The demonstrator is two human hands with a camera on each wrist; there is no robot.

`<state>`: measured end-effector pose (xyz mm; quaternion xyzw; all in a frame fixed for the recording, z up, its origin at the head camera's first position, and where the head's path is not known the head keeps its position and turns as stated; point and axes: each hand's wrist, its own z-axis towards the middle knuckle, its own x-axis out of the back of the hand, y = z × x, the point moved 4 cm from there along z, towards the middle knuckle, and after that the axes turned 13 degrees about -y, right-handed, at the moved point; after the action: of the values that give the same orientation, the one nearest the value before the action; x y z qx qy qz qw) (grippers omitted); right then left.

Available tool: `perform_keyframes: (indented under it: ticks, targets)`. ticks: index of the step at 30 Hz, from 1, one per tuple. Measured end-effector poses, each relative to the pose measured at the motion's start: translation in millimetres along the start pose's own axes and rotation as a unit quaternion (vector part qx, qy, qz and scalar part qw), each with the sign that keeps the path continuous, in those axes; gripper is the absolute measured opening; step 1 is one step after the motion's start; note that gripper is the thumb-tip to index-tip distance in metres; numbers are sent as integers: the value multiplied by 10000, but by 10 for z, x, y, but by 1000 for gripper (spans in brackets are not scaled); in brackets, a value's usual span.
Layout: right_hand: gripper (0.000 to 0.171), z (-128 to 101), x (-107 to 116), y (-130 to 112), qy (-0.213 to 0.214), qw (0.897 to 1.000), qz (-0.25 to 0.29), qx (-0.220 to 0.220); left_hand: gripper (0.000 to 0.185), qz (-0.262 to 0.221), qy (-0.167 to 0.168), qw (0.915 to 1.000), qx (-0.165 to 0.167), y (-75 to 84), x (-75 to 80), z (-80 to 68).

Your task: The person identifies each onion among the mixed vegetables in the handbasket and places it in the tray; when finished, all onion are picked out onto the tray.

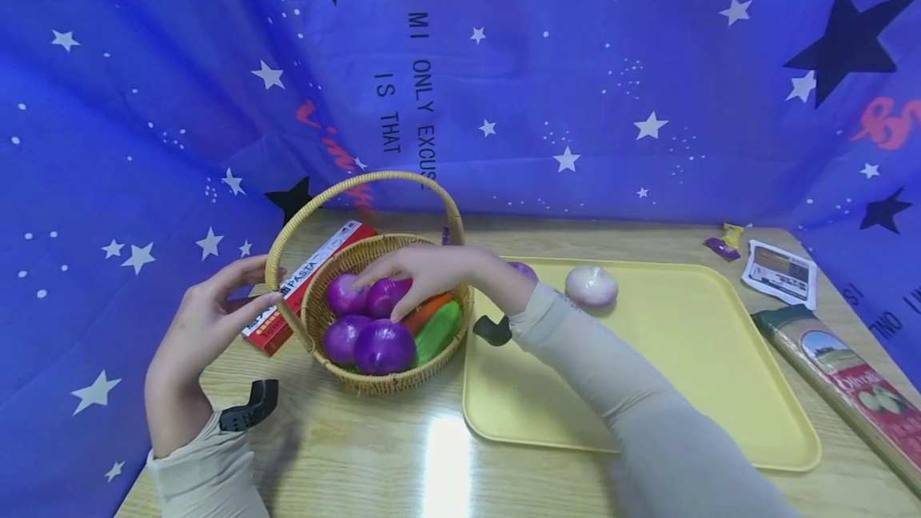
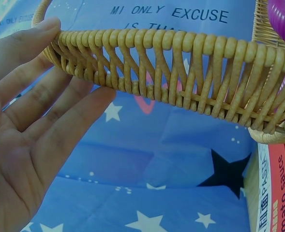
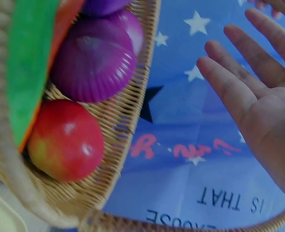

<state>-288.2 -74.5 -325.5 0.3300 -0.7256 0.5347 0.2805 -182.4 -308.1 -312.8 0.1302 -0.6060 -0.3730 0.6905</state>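
Observation:
A wicker basket [image 1: 388, 382] with an arched handle [image 1: 392, 176] holds several purple onions [image 1: 384, 348], a carrot [image 1: 432, 308] and a green cucumber-like vegetable [image 1: 440, 330]. A red-and-yellow apple [image 3: 67, 140] also lies inside, seen in the right wrist view. At the left side of the handle, my left hand [image 1: 194, 326] holds it between thumb and fingers. My right hand [image 1: 446, 270] reaches across the basket above the onions. In the right wrist view its fingers [image 3: 251, 65] are extended and grip nothing.
A yellow tray [image 1: 683, 358] right of the basket bears a whitish onion [image 1: 592, 286] and a purple onion [image 1: 524, 269], partly hidden by my wrist. A red pasta box [image 1: 269, 334] lies behind the basket's left side. Small wrapped packets [image 1: 779, 272] and a long package [image 1: 842, 374] lie far right.

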Motion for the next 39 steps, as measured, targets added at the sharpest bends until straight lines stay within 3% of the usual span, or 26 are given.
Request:
perform_keyframes:
  ticks: [5, 13, 19, 27, 34, 39]
  targets:
    - [61, 118, -156, 36, -441, 9990, 112, 18, 42, 62, -15, 10000, 51, -10, -1, 7]
    - [64, 244, -333, 175, -1020, 9899, 919, 353, 42, 64, -53, 9999, 64, 3, -3, 17]
    - [66, 255, -399, 262, -1130, 9847, 1269, 394, 42, 113, -34, 9999, 68, 7, 2, 10]
    - [63, 295, -475, 236, -1240, 9857, 1030, 484, 43, 106, -40, 9999, 85, -6, 8, -1]
    - [57, 240, -383, 166, -1189, 9892, 834, 185, 43, 112, 12, 9999, 10, -7, 8, 6]
    - [56, 173, -296, 135, -1250, 9862, 977, 476, 42, 88, 19, 10000, -36, -6, 3, 9]
